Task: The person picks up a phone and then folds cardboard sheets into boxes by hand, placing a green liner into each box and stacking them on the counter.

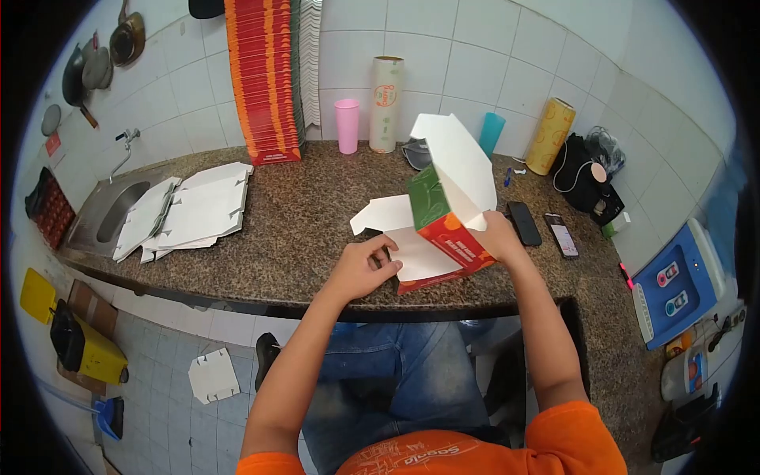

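A partly folded cardboard box [455,245], red and green outside and white inside, stands tilted near the front edge of the granite counter. Its large white flap points up and another white flap extends to the left. My right hand [497,237] grips the box at its right side, with the fingers partly hidden behind the card. At the box's left side, my left hand [366,267] has its fingers apart and curved, with the fingertips by the white inner panel.
Flat white cartons [202,206] lie beside the sink [123,214]. A tall stack of red cartons [265,79], a pink cup [347,127] and paper rolls stand along the wall. Two phones [523,223] lie right of the box; a water dispenser [681,285] is far right.
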`<state>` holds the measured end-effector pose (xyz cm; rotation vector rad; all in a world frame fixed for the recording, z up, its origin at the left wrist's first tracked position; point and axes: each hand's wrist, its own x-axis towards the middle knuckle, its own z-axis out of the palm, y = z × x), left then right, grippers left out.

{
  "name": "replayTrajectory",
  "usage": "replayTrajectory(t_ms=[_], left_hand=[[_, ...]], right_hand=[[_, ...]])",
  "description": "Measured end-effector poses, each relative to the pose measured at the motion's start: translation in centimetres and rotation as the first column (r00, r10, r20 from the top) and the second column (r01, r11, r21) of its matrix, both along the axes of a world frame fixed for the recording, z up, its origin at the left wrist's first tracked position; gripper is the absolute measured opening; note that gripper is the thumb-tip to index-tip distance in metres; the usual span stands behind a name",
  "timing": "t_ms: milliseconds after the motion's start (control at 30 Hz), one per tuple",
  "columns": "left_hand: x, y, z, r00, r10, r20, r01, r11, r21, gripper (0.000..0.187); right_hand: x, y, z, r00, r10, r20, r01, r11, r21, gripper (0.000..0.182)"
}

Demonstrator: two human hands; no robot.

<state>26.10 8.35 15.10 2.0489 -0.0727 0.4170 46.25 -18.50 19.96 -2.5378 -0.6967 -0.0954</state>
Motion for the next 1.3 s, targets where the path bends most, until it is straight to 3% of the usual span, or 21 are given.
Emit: replayTrajectory(t_ms=[133, 200, 233, 300, 400, 500, 833, 1000, 1300], left_hand=[[0.0, -0.5, -0.1, 0.998, 0.019, 0.055, -0.017, 0.999, -0.047, 0.033], [0.0, -0.4, -0.1, 0.999, 0.008, 0.052, -0.007, 1.0, -0.013, 0.037], [0.1, -0.4, -0.1, 0.999, 0.007, 0.049, -0.007, 1.0, -0.013, 0.037], [0.4, -0.4, -0.3, 0.998, -0.014, 0.068, 0.016, 1.0, -0.027, 0.036], [0.7, -0.2, -0.7, 0.999, 0.023, 0.026, -0.022, 0.999, -0.041, 0.035], [1.1, -0.2, -1.2, 0.994, 0.068, 0.088, -0.064, 0.997, -0.04, 0.035], [1.0, -0.5, -1.3, 0.995, 0.047, 0.092, -0.037, 0.994, -0.105, 0.033], [1.3, -0.4, -1.6, 0.991, 0.07, 0.114, -0.063, 0.996, -0.067, 0.034], [0.5, -0.7, 0.3, 0.994, 0.105, -0.011, -0.105, 0.994, 0.005, 0.031]], right_hand=[[-0.3, 0.5, 0.2, 1.0, 0.003, -0.02, -0.003, 1.0, 0.03, 0.06], [-0.7, 0.9, 1.1, 0.976, 0.046, -0.212, 0.005, 0.972, 0.235, 0.059], [-0.4, 1.2, 1.1, 0.976, 0.045, -0.215, 0.007, 0.972, 0.235, 0.059], [0.3, 1.7, 0.8, 1.0, 0.0, 0.031, 0.001, 1.0, -0.022, 0.057], [0.4, 1.7, 0.9, 0.999, 0.002, 0.037, 0.001, 0.996, -0.092, 0.057], [0.3, 0.8, 1.3, 0.996, 0.086, -0.005, -0.086, 0.99, -0.11, 0.059], [-0.7, 0.0, 1.1, 0.998, 0.06, 0.011, -0.056, 0.974, -0.22, 0.061], [-0.3, 0.0, 0.5, 0.987, 0.118, 0.107, -0.085, 0.959, -0.271, 0.051], [-0.1, 0.2, 1.1, 0.99, 0.114, 0.079, -0.083, 0.943, -0.321, 0.044]])
